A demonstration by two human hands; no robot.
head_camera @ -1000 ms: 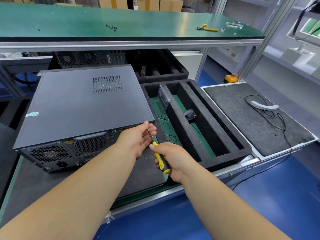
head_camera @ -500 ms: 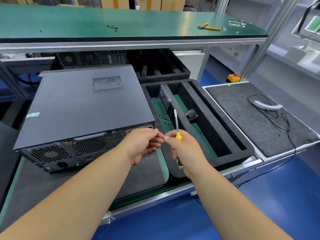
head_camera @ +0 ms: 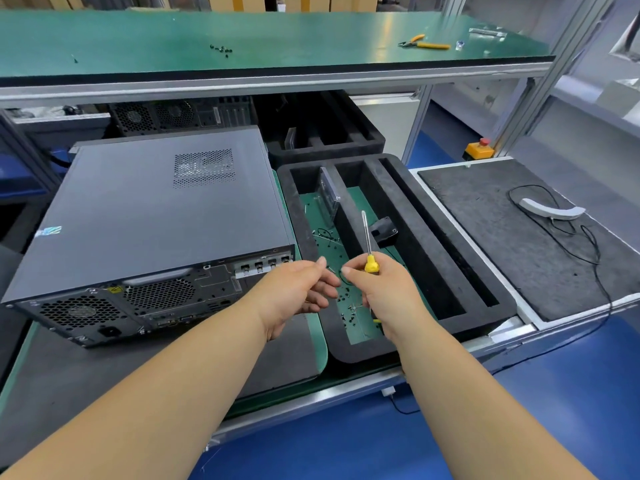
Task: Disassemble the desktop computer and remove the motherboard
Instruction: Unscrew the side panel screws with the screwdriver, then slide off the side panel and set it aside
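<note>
Head view: desktop computer (head_camera: 152,220) lying flat on a dark mat (head_camera: 104,375) at the left of the counter (head_camera: 311,393), side cover on, rear panel with fan grilles and ports turned toward the near edge. Motherboard not visible, hidden inside the closed case. Right hand (head_camera: 384,292) wrapped around the yellow-and-black handle of a screwdriver (head_camera: 367,244), shaft pointing up and away, thumb and forefinger pinched together beside the handle top. Left hand (head_camera: 298,289) just beside it, near the rear right corner of the case, fingers loosely curled, thumb and forefinger tips close; whether a small part sits between them, cannot tell. Both hands over the black foam tray (head_camera: 433,271) to the right of the case, its left slot scattered with small screws (head_camera: 341,299) on green. Farther right, a grey pad (head_camera: 485,220) with a white curved strap (head_camera: 550,211) and thin black cable. On the upper green shelf (head_camera: 138,39), yellow-handled pliers (head_camera: 424,43) and a few loose screws.
</note>
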